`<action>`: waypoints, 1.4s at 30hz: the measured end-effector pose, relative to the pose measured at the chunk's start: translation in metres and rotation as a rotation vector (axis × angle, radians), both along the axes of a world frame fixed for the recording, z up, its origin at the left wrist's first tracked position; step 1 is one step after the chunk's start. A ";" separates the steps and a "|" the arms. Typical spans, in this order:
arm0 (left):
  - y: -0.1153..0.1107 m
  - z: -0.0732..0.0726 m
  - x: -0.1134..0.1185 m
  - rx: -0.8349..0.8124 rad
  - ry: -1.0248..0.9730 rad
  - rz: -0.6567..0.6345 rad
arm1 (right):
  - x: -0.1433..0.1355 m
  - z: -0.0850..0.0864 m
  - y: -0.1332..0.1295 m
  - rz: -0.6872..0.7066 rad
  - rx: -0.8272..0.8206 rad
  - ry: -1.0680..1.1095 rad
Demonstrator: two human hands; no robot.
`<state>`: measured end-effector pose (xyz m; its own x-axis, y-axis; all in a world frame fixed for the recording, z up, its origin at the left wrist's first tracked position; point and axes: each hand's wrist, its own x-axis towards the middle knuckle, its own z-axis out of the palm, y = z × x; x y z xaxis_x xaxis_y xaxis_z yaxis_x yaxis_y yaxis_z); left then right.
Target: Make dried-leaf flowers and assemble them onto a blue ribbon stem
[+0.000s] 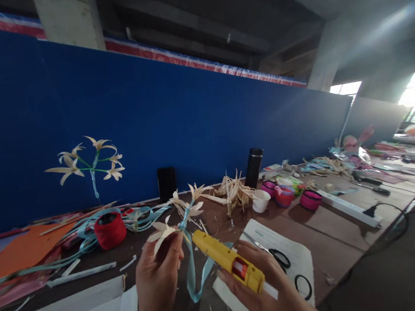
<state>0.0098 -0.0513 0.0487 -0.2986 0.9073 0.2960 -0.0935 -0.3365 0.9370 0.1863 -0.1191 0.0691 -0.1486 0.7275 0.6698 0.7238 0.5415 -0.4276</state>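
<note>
My left hand (161, 268) pinches a bunch of cream artificial flowers (193, 207) by the stem, with petals spreading above and to the left of the fingers. Light blue ribbon (193, 277) wraps the stem and hangs down in a loose loop. In my right hand (256, 277) is a yellow glue gun (224, 260), a white glue stick poking out of its rear. Its nozzle points at the ribboned stem, close beside my left fingertips; whether it touches cannot be made out.
A finished-looking flower spray (93, 168) stands against the blue partition (189, 113). Around lie a red roll (110, 229), dried husks (234, 192), a black flask (254, 167), a white cup (260, 201), black scissors (280, 258) on paper, and a power strip (346, 207) with a cable.
</note>
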 end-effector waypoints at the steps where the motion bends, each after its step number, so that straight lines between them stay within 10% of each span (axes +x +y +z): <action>1: 0.000 -0.001 0.000 0.005 0.017 0.001 | 0.000 0.001 0.000 0.004 0.000 -0.002; 42: -0.002 -0.004 -0.004 0.122 0.329 0.090 | 0.005 0.008 0.003 0.027 0.029 -0.047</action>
<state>0.0058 -0.0531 0.0442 -0.2463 0.8336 0.4944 0.2415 -0.4413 0.8643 0.1911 -0.1162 0.0770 -0.1992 0.7033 0.6824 0.7277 0.5725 -0.3777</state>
